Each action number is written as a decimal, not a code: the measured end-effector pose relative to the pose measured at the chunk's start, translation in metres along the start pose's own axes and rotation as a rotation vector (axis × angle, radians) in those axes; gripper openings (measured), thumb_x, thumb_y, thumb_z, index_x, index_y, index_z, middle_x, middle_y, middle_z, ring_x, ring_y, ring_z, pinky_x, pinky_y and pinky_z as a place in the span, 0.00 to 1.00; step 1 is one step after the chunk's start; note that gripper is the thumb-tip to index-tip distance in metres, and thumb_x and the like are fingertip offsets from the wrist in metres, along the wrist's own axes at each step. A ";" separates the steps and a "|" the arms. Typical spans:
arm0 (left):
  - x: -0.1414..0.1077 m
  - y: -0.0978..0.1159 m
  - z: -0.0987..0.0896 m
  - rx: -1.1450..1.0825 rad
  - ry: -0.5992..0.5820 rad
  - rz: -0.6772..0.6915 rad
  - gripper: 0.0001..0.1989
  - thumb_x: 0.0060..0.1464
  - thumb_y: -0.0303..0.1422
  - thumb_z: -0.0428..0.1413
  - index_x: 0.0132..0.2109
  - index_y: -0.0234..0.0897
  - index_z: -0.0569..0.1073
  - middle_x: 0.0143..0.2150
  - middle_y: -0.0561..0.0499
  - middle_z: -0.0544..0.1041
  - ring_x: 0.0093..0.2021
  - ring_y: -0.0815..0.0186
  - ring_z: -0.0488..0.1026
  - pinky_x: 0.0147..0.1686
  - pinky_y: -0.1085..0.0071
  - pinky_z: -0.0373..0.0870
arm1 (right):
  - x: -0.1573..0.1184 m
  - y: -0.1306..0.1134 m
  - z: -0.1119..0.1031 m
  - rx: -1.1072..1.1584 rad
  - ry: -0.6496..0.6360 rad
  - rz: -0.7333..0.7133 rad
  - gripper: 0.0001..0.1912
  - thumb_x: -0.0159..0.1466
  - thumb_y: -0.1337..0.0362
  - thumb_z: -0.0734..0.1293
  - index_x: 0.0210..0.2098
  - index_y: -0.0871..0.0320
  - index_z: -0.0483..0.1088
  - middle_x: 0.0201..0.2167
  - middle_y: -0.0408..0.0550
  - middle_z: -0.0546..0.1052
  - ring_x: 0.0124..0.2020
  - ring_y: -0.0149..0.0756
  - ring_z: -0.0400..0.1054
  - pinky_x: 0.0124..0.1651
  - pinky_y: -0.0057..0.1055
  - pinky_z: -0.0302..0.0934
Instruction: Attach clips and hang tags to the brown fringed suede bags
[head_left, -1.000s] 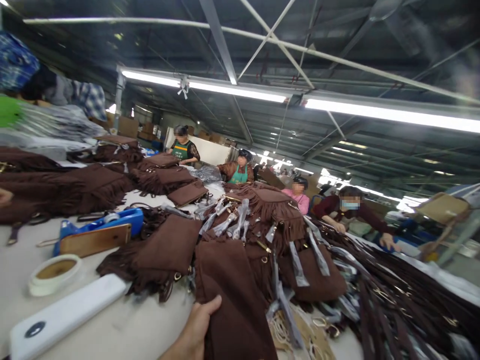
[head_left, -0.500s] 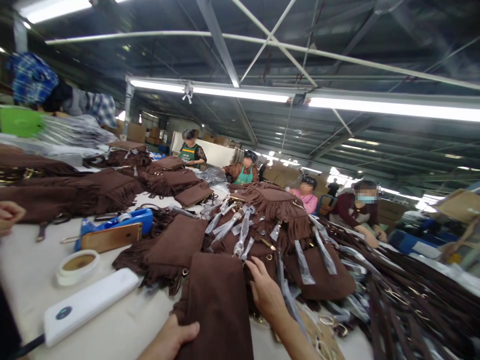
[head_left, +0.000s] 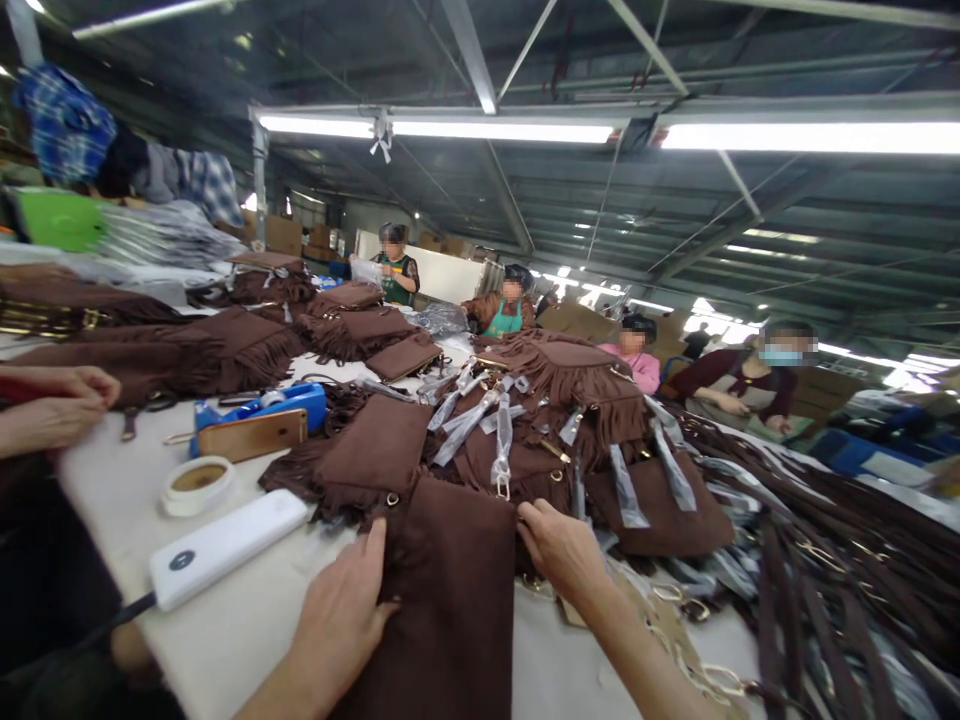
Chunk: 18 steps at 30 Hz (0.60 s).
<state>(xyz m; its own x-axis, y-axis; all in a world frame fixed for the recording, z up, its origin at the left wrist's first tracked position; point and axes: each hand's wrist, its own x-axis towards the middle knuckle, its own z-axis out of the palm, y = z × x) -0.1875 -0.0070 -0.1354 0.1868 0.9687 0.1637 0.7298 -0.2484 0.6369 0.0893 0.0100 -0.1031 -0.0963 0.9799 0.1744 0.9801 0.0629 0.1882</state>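
a brown bag [head_left: 454, 610] lies at six o'clock on a worktable [head_left: 217, 635]: the worker's right hand [head_left: 564, 548], at five, pinches its upper corner; the left hand [head_left: 341, 605], at seven, touches its edge, its grip impossible to tell. fringed bags [head_left: 574, 356] are heaped toward three; a tape roll [head_left: 180, 503] sits at eight.
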 end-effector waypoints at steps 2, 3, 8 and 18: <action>-0.004 0.012 0.006 0.226 0.040 0.119 0.40 0.49 0.23 0.58 0.69 0.30 0.55 0.71 0.32 0.53 0.69 0.43 0.54 0.66 0.45 0.56 | -0.012 0.003 -0.001 0.001 -0.018 0.011 0.08 0.70 0.66 0.60 0.40 0.56 0.72 0.36 0.49 0.78 0.34 0.42 0.76 0.28 0.30 0.56; -0.007 0.018 0.012 0.260 -0.016 0.213 0.43 0.50 0.25 0.60 0.70 0.31 0.52 0.73 0.35 0.47 0.72 0.44 0.48 0.68 0.46 0.52 | -0.017 0.004 0.000 0.008 -0.024 0.016 0.08 0.70 0.66 0.61 0.40 0.56 0.72 0.36 0.49 0.78 0.35 0.42 0.75 0.30 0.30 0.56; -0.027 0.038 0.038 0.215 -0.574 0.492 0.40 0.56 0.36 0.59 0.70 0.31 0.52 0.73 0.38 0.43 0.73 0.48 0.41 0.70 0.47 0.47 | -0.031 0.007 0.013 0.083 -0.025 0.030 0.06 0.68 0.68 0.62 0.37 0.58 0.71 0.37 0.53 0.78 0.43 0.48 0.72 0.40 0.35 0.58; 0.053 0.088 0.052 0.235 -0.284 0.718 0.22 0.62 0.23 0.45 0.62 0.33 0.64 0.64 0.40 0.67 0.66 0.55 0.61 0.66 0.55 0.58 | -0.042 0.023 0.029 0.361 -0.025 -0.043 0.09 0.65 0.75 0.60 0.38 0.55 0.67 0.38 0.47 0.73 0.41 0.37 0.71 0.43 0.29 0.61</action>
<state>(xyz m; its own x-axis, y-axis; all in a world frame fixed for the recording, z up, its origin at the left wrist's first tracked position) -0.0793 0.0227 -0.1099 0.7998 0.5436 0.2546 0.4815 -0.8342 0.2688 0.1206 -0.0246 -0.1340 -0.1385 0.9790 0.1494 0.9738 0.1620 -0.1593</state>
